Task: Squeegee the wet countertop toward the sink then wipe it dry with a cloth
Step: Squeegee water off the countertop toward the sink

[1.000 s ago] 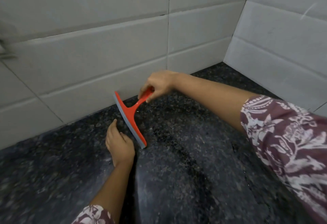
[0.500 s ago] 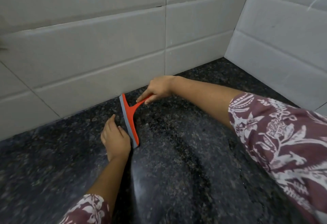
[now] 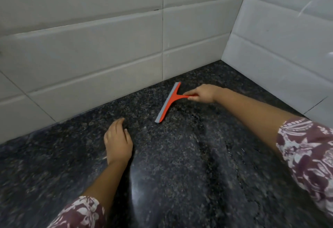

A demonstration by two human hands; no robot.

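Note:
A red squeegee (image 3: 168, 102) with a grey rubber blade lies blade-down on the dark speckled granite countertop (image 3: 180, 164), near the back wall. My right hand (image 3: 202, 93) grips its red handle from the right. My left hand (image 3: 118, 142) rests flat on the counter, palm down and fingers slightly apart, to the left of and nearer than the blade, apart from it. Water streaks and droplet lines show on the counter to the right. No sink or cloth is in view.
White tiled walls (image 3: 108, 47) run along the back and the right side (image 3: 288, 38), meeting in a corner at the far right. The counter stretches left and toward me. Patterned maroon sleeves cover both my arms.
The squeegee and my right hand have moved right, away from my left hand, toward the corner. The blade, which was beside my left hand, now sits well clear of it.

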